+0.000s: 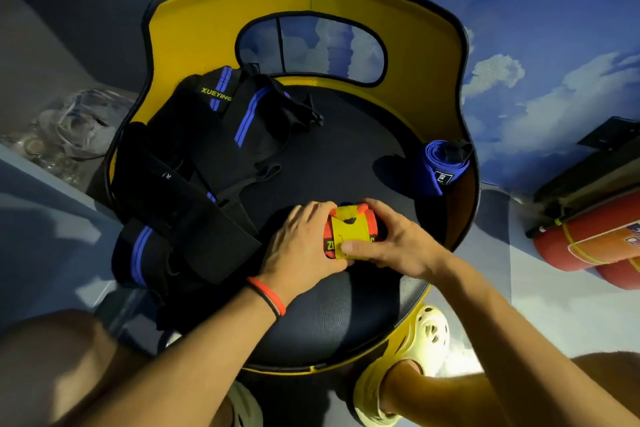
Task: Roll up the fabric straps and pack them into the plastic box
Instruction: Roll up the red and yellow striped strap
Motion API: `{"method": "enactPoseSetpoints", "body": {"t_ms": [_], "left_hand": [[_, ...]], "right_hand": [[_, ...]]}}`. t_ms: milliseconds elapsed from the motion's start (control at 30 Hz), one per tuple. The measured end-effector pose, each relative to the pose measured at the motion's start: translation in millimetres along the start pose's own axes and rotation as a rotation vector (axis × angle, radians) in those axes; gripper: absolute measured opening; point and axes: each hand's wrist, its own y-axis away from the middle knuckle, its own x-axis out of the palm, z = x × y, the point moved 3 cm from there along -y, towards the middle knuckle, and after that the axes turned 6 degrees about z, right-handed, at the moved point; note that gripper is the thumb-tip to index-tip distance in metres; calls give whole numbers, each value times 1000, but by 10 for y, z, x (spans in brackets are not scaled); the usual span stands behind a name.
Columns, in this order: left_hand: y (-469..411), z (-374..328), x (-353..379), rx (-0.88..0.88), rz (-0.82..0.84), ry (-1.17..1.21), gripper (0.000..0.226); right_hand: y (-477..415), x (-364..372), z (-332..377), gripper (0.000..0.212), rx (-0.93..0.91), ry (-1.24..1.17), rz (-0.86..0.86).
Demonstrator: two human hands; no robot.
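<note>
A rolled orange strap with a yellow tab lies on the black seat of a yellow-backed chair. My left hand grips its left end and my right hand grips its right end, the thumb pressing on the yellow tab. A finished blue roll leans against the chair's right rim. Several unrolled black straps with blue stripes are heaped on the seat's left side. A clear plastic box sits on the floor left of the chair.
Red fire extinguishers lie on the floor at the right. My legs and a cream clog are under the chair's front edge. A grey wall stands at the left, a sky-painted wall behind.
</note>
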Motion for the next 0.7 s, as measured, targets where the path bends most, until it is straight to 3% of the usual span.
{"method": "enactPoseSetpoints", "body": {"t_ms": [100,300,400,567,700], "left_hand": [[-65,17,-28,10,34,80,81],[-82,57,-117,-44,62,211,81],[-65,51,-91,-74,81,248,82],[-32,-25,-131,-65,-97,300,86],[-28,-92,-240,-25,-176,249,85]], "right_hand": [[-34,-118,-103,89,-7,23,116],[-17,-141,-51,83,-118,169,-66],[16,-124,45,73,-117,18,21],[51,-52,180,79,-139,-482,73],[1,-39,217,82,-186,-561,42]]}}
